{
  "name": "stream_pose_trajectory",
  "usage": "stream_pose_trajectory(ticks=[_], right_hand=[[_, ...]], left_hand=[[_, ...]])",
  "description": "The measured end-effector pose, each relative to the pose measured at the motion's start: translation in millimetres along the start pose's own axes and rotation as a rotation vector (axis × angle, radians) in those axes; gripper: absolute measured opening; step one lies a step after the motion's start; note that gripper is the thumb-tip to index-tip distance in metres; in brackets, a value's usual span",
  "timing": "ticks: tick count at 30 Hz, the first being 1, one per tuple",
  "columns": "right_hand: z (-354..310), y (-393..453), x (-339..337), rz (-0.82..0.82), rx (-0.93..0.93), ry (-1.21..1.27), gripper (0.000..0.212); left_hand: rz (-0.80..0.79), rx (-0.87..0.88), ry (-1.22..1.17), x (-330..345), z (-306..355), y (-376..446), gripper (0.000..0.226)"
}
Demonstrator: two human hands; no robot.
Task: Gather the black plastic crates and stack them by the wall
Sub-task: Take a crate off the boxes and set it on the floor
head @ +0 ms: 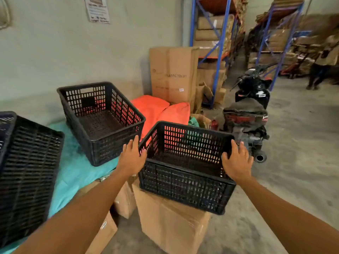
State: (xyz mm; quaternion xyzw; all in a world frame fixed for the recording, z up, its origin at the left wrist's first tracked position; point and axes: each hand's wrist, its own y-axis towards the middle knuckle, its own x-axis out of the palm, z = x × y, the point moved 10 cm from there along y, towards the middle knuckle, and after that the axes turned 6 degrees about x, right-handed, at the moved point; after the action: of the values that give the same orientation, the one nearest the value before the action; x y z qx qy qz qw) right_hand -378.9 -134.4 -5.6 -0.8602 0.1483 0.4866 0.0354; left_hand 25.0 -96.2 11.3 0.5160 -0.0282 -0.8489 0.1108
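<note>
A black perforated plastic crate (185,187) sits upright on a cardboard box (170,226) in front of me. My left hand (132,158) grips its left rim and my right hand (236,162) grips its right rim, thumbs inside. A second empty black crate (102,132) rests on a teal sheet (77,173) further left, near the grey wall (55,52). A third black crate (27,173) fills the left edge, partly cut off by the frame.
Orange sacks (156,110) and a tall cardboard box (172,76) stand behind the crates. A black scooter (247,114) is parked to the right. Blue shelving racks (214,33) with cartons line the back. Smaller cardboard boxes (124,200) lie below my left arm. A person (319,70) stands far right.
</note>
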Motion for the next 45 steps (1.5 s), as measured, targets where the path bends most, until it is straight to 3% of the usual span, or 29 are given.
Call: stream_pose_trajectory(ticks=[6, 12, 15, 18, 23, 28, 31, 35, 41, 45], right_hand=[[56, 99, 51, -0.146, 0.248, 0.17, 0.074], [106, 156, 93, -0.174, 0.586, 0.54, 0.025], [123, 159, 112, -0.224, 0.747, 0.692, 0.012], [121, 154, 133, -0.352, 0.795, 0.725, 0.026], [132, 166, 123, -0.289, 0.773, 0.594, 0.029], [112, 175, 115, -0.323, 0.653, 0.526, 0.032], [84, 178, 117, -0.362, 0.554, 0.454, 0.037], [34, 165, 123, -0.425, 0.407, 0.372, 0.035], [-46, 83, 148, -0.545, 0.16, 0.328, 0.034], [-93, 4, 166, -0.656, 0.026, 0.315, 0.037]], left_hand=[[-0.102, -0.133, 0.065, 61, -11, 124, 0.076], [-0.155, -0.325, 0.088, 116, -42, 192, 0.063], [-0.151, -0.416, 0.039, 129, -63, 217, 0.058], [-0.18, -0.469, 0.084, 136, -81, 233, 0.052], [-0.198, -0.486, 0.012, 135, -82, 236, 0.058], [-0.238, -0.471, -0.267, 131, -94, 184, 0.036], [-0.156, -0.525, -0.286, 105, -120, 136, 0.03], [-0.07, -0.649, -0.275, 64, -158, 53, 0.037], [0.011, -0.836, -0.263, 8, -210, -114, 0.041], [0.198, -0.968, -0.278, -30, -228, -245, 0.043]])
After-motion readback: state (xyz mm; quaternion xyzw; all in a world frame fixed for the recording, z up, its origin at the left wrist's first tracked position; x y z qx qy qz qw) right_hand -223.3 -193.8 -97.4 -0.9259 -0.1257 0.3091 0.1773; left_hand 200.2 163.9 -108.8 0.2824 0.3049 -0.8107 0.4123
